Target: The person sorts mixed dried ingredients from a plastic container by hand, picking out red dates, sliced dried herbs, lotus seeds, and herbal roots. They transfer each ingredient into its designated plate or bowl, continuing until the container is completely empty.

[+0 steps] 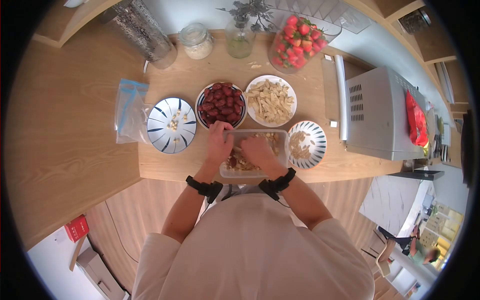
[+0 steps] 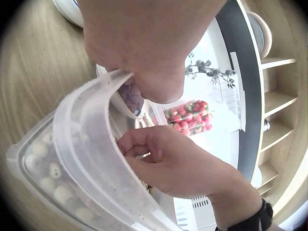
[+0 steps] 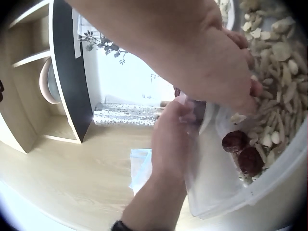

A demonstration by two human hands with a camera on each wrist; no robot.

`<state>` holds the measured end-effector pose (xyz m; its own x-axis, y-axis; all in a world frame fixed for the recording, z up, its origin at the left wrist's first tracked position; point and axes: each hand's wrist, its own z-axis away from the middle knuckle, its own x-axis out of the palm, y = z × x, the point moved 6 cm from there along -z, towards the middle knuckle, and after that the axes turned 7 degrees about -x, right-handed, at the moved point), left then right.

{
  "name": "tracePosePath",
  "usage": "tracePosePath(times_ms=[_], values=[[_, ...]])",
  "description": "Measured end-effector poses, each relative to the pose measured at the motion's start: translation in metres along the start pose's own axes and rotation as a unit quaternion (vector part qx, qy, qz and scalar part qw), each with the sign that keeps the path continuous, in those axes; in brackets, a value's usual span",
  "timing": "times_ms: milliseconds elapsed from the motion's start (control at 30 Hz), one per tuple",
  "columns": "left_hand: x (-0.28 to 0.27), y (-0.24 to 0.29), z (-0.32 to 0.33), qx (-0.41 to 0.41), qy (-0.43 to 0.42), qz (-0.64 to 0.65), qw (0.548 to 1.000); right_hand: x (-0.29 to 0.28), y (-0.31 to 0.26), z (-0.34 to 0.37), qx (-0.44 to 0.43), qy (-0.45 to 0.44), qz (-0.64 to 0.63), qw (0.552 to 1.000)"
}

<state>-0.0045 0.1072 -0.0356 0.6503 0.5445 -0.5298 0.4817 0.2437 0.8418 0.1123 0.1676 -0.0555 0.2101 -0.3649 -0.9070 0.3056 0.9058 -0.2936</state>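
Note:
A clear plastic container (image 1: 245, 174) at the counter's front edge holds a mix of pale slices, round whitish seeds (image 2: 62, 194) and a few red dates (image 3: 250, 161). My left hand (image 1: 220, 144) grips its left rim, near the far corner. Inside the container is my right hand (image 1: 256, 151), fingers curled and dipping into the mix. The rim hides its fingertips in the left wrist view, and I cannot tell whether they hold a piece. Right behind the container stands a bowl of red dates (image 1: 220, 104).
Around the container are a plate of pale slices (image 1: 270, 100), a plate with a few seeds (image 1: 171, 125) and a plate of small brown pieces (image 1: 300, 145). Strawberries (image 1: 300, 42) fill a clear bin behind. A zip bag (image 1: 131, 112) lies left; a grey appliance (image 1: 375, 115) stands right.

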Motion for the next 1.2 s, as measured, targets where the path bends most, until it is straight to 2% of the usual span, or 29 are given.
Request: tracePosePath(times_ms=[133, 200, 333, 400, 500, 600, 1033, 1133, 1200], values=[[-0.001, 0.001, 0.000, -0.005, -0.001, 0.001, 1.000, -0.006, 0.012, 0.009, 0.020, 0.010, -0.029, 0.999], [-0.001, 0.001, 0.000, -0.004, -0.001, 0.002, 1.000, -0.015, 0.017, 0.016, -0.008, 0.081, -0.108, 0.991], [0.000, 0.000, 0.000, -0.003, 0.000, 0.002, 1.000, -0.040, 0.021, 0.028, 0.003, 0.046, -0.156, 0.987], [0.000, 0.000, 0.000, -0.007, -0.004, -0.002, 1.000, -0.045, 0.027, 0.034, 0.009, 0.025, -0.235, 0.972], [0.000, 0.001, 0.000, -0.007, -0.007, -0.014, 1.000, -0.059, 0.037, 0.041, -0.013, 0.049, -0.311, 0.949], [-0.001, 0.003, 0.000, -0.008, -0.009, -0.018, 1.000, -0.076, 0.041, 0.045, -0.011, 0.032, -0.353, 0.935], [-0.001, 0.002, 0.000, -0.011, -0.005, -0.015, 1.000, -0.053, 0.048, 0.043, -0.018, 0.064, -0.383, 0.921], [-0.001, 0.003, 0.000, -0.002, -0.005, -0.020, 1.000, -0.051, 0.045, 0.044, -0.049, 0.059, -0.359, 0.930], [-0.001, 0.002, 0.000, -0.003, -0.006, -0.021, 1.000, -0.051, 0.039, 0.044, -0.034, 0.029, -0.484, 0.874]])
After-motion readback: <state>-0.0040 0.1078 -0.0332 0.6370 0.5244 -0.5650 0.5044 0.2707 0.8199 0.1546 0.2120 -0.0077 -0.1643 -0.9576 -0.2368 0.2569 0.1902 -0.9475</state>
